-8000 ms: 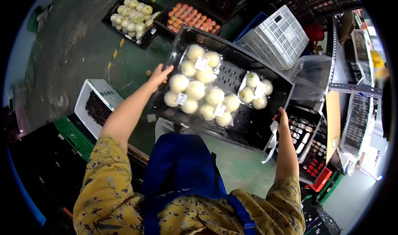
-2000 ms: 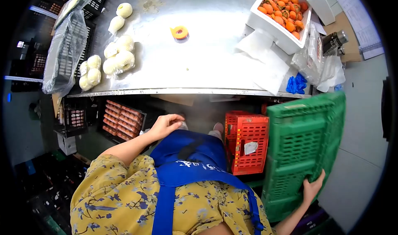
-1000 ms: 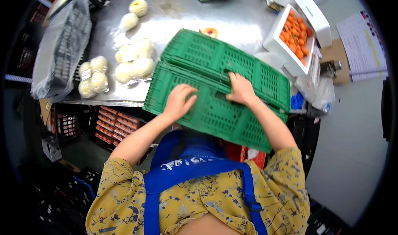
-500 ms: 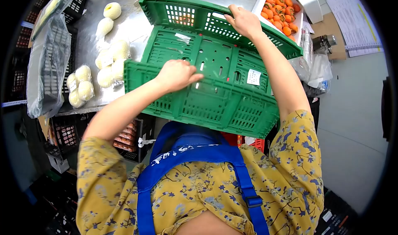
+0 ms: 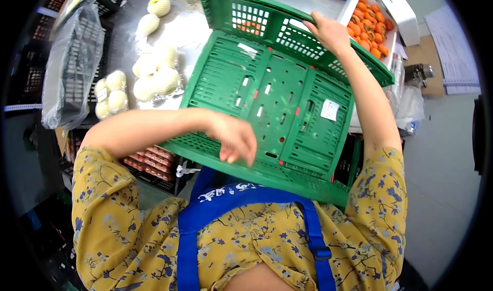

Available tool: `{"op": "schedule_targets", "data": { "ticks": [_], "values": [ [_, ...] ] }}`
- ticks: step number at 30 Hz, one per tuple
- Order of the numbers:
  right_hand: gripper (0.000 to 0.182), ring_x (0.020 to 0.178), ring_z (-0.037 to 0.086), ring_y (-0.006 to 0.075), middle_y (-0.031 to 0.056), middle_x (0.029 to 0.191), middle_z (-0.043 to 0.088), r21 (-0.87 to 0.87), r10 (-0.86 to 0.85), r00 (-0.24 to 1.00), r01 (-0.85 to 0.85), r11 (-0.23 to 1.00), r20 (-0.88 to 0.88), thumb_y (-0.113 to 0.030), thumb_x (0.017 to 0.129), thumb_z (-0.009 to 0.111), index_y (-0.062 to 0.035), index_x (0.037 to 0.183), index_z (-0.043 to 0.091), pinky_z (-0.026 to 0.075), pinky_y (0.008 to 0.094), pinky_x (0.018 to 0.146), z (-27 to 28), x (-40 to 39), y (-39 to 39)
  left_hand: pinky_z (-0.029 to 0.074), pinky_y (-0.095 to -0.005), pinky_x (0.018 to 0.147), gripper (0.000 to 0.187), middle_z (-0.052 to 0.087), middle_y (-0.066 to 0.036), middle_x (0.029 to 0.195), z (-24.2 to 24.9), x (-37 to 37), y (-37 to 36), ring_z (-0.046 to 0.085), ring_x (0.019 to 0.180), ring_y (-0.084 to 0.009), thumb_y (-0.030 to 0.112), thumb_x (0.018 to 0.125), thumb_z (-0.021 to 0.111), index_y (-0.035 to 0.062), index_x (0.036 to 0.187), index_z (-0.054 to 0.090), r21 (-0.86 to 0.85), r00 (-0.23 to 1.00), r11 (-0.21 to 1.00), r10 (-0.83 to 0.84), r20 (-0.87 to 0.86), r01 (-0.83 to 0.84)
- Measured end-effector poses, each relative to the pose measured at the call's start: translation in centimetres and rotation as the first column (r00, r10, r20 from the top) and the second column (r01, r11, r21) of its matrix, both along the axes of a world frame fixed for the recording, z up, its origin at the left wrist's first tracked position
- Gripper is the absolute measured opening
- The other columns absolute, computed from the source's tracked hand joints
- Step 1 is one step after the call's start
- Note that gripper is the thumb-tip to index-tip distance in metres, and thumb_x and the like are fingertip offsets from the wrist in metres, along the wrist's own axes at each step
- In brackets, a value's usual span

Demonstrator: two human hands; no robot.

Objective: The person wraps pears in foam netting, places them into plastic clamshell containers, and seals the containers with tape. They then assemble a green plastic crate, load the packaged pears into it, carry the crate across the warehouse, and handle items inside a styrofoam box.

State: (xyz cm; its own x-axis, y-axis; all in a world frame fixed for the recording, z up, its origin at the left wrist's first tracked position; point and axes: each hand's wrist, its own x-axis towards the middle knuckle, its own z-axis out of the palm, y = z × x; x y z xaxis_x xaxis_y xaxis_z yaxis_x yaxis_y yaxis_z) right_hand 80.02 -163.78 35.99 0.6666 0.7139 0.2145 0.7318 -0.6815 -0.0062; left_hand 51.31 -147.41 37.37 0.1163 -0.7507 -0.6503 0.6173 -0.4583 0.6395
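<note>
A green folding crate (image 5: 272,101) stands on the metal table, its far and near long walls raised and its base bare except for a white label (image 5: 329,110). My right hand (image 5: 331,33) grips the top rim of the far wall, fingers wrapped over it. Above the near wall is my left hand (image 5: 233,139), slightly blurred, with its fingers curled downward; whether it touches the wall is unclear. The short ends of the crate are not raised.
Foam-wrapped fruits (image 5: 156,75) lie on the table (image 5: 187,19) at the left, beside a plastic-covered crate (image 5: 72,70). A white box of orange fruits (image 5: 367,26) is at the back right. Packed sausage-like items (image 5: 154,162) sit below the table's edge.
The near wall has swung outward toward my body, showing more of the base. My left hand has moved down and nearer with it. My right hand still holds the far rim.
</note>
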Motion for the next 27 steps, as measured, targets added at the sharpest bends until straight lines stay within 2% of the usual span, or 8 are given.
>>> {"op": "schedule_targets", "data": {
  "ticks": [2,5,8,13,16,17,22,27],
  "values": [
    [0.040,0.075,0.061,0.0350,0.0154,0.077,0.063,0.031,0.002,0.998,-0.004,0.999,0.057,-0.049,0.087,0.045,-0.0091,0.090,0.048,0.048,0.0459,0.062,-0.8,-0.2,-0.2,0.052,-0.0340,0.066,0.022,0.062,-0.008,0.076,-3.2,1.4,-0.2,0.062,0.070,-0.0172,0.025,0.084,0.058,0.0107,0.101,0.064,0.208,0.814,0.967,-0.240,0.529,0.149],
    [0.037,0.075,0.062,0.0331,0.0119,0.082,0.063,0.020,0.004,0.998,-0.005,1.000,0.062,-0.047,0.085,0.049,-0.0108,0.093,0.047,0.049,0.0441,0.062,-0.5,-0.6,-0.5,0.038,-0.0475,0.094,0.030,0.056,-0.009,0.102,-5.8,0.6,-0.6,0.050,0.107,-0.0211,0.036,0.082,0.059,0.0163,0.105,0.063,0.445,-0.184,0.846,-0.407,0.895,0.295],
    [0.037,0.079,0.061,0.0318,0.0101,0.085,0.063,0.004,-0.007,1.000,0.006,1.000,0.030,-0.046,0.083,0.051,-0.0113,0.094,0.047,0.049,0.0431,0.065,-0.3,-0.4,-0.4,0.017,-0.0529,0.106,0.036,0.047,-0.008,0.113,-7.8,0.6,-0.9,0.031,0.123,-0.0223,0.042,0.078,0.059,0.0212,0.108,0.061,0.658,-0.144,0.559,-0.697,0.703,0.506],
    [0.036,0.083,0.061,0.0301,0.0100,0.087,0.062,0.021,0.017,1.000,-0.018,1.000,0.010,-0.043,0.081,0.054,-0.0111,0.096,0.047,0.048,0.0435,0.070,-0.8,0.8,-0.6,0.030,-0.0457,0.101,0.039,0.052,-0.007,0.084,-11.1,-1.5,-0.1,0.053,0.088,-0.0239,0.045,0.081,0.054,0.0066,0.088,0.058,0.395,-0.198,0.883,-0.352,0.915,0.255],
    [0.037,0.083,0.060,0.0312,0.0113,0.085,0.061,0.028,0.057,0.998,-0.057,0.998,-0.007,-0.043,0.080,0.055,-0.0112,0.098,0.047,0.048,0.0437,0.069,-0.9,1.3,-0.6,0.043,-0.0403,0.085,0.039,0.054,-0.007,0.072,-8.8,-0.4,-1.3,0.057,0.073,-0.0256,0.045,0.081,0.053,0.0063,0.083,0.056,0.504,-0.029,0.823,-0.515,0.857,0.262],
    [0.038,0.082,0.060,0.0315,0.0116,0.085,0.061,0.032,0.069,0.998,-0.069,0.997,0.004,-0.043,0.079,0.055,-0.0114,0.099,0.047,0.047,0.0436,0.069,-1.0,1.3,-0.7,0.047,-0.0396,0.064,0.038,0.055,-0.007,0.060,-7.4,0.1,-1.2,0.057,0.057,-0.0291,0.045,0.082,0.053,0.0074,0.079,0.055,0.472,-0.043,0.857,-0.474,0.879,0.208],
    [0.042,0.090,0.057,0.0300,0.0130,0.093,0.059,0.233,0.186,0.982,-0.170,0.957,-0.046,-0.037,0.078,0.057,-0.0128,0.111,0.047,0.046,0.0412,0.076,0.2,0.4,-1.2,0.045,-0.0424,0.050,0.034,0.055,-0.010,0.054,2.0,1.2,4.6,0.057,0.052,-0.0321,0.042,0.082,0.055,0.0085,0.075,0.054,0.474,0.073,0.880,-0.470,0.880,-0.045],
    [0.050,0.100,0.049,0.0312,0.0106,0.105,0.052,0.323,0.251,0.882,-0.392,0.862,0.400,-0.015,0.067,0.064,-0.0111,0.115,0.048,0.037,0.0424,0.089,1.1,-4.6,-1.6,0.045,-0.0400,0.055,0.023,0.055,-0.009,0.057,4.2,0.7,14.0,0.056,0.055,-0.0304,0.029,0.078,0.064,0.0082,0.073,0.054,0.446,-0.051,0.807,-0.501,0.864,-0.386]
  ]
}}
